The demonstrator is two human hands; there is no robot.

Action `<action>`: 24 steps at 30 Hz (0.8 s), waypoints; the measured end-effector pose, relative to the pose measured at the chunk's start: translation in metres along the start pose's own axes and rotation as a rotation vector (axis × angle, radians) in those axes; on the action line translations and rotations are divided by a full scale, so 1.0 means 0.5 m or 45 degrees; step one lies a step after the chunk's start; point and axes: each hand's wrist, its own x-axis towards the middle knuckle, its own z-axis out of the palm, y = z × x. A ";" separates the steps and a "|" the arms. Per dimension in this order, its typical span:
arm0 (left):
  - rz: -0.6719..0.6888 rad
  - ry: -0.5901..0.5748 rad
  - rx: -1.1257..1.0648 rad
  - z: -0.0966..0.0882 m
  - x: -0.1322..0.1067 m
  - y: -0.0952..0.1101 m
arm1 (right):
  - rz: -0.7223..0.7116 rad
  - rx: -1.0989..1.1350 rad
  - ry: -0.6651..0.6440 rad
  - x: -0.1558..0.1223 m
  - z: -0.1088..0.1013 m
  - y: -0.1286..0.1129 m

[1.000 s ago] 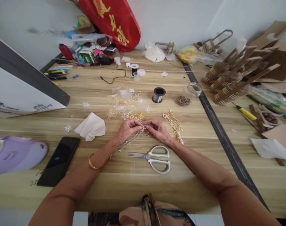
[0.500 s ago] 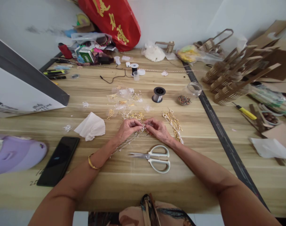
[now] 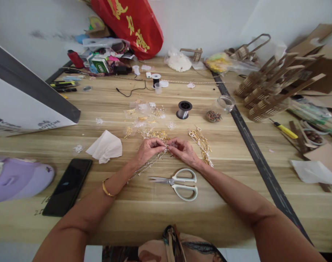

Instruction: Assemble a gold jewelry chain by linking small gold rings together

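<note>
My left hand (image 3: pixel 150 150) and my right hand (image 3: pixel 183 150) meet fingertip to fingertip over the middle of the table. Between them they pinch one end of a thin silvery chain (image 3: pixel 149 163), which trails down to the left beneath my left wrist. A small pale ring or clasp seems to sit at the fingertips, too small to make out well. Just beyond the hands lies a scatter of gold and silver jewellery findings (image 3: pixel 157 134). To the right of my right hand is a bunch of gold and silver chains (image 3: pixel 201 143). White-handled scissors (image 3: pixel 179 182) lie below, blades pointing left.
A wire spool (image 3: pixel 184 110) and a glass jar of beads (image 3: pixel 217 111) stand beyond the hands. At left lie a tissue (image 3: pixel 106 146), a phone (image 3: pixel 67 187) and a purple device (image 3: pixel 21 179). Small wooden baskets (image 3: pixel 261 98) and a yellow cutter (image 3: pixel 285 130) are at right.
Both hands stay in nearly the same place, still pinching the chain end. Only the fingertips have shifted slightly.
</note>
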 end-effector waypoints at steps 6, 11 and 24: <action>-0.004 0.016 -0.015 -0.001 -0.001 -0.002 | -0.037 -0.007 -0.020 0.002 -0.002 0.009; -0.016 0.009 -0.033 0.000 -0.002 0.002 | -0.064 -0.023 -0.042 0.003 -0.003 0.016; -0.011 0.019 -0.039 0.000 -0.002 0.000 | -0.058 -0.046 -0.021 0.003 -0.001 0.009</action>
